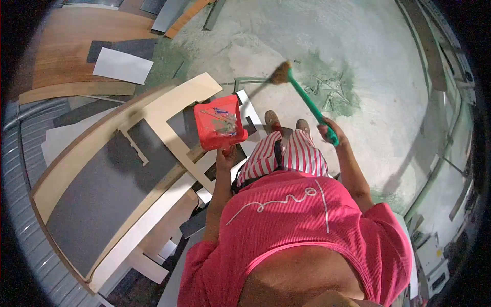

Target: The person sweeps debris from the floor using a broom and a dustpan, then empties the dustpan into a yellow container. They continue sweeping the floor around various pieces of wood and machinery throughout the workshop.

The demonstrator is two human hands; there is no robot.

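Note:
My left hand (226, 157) is wrapped round the handle of a red dustpan (203, 134), held out in front of me to the left. Small scraps and debris (221, 117) lie in the pan, too jumbled to name one by one. In my right hand (332, 132) is a hand brush (306, 97) with a long green handle. Its brown bristles (281, 73) point away from me, to the upper left, apart from the dustpan. On the floor beyond the brush lies a green, dusty patch (332, 84) with thin strips in it.
To my left stands a large panel frame with cut-outs (158, 120) and dark grey inserts. Wooden boards (87, 46) and a white sheet (123, 65) lie further up. My shoes (272, 121) rest on the pale concrete floor (368, 30). Long rails and machine parts (432, 56) line the right side.

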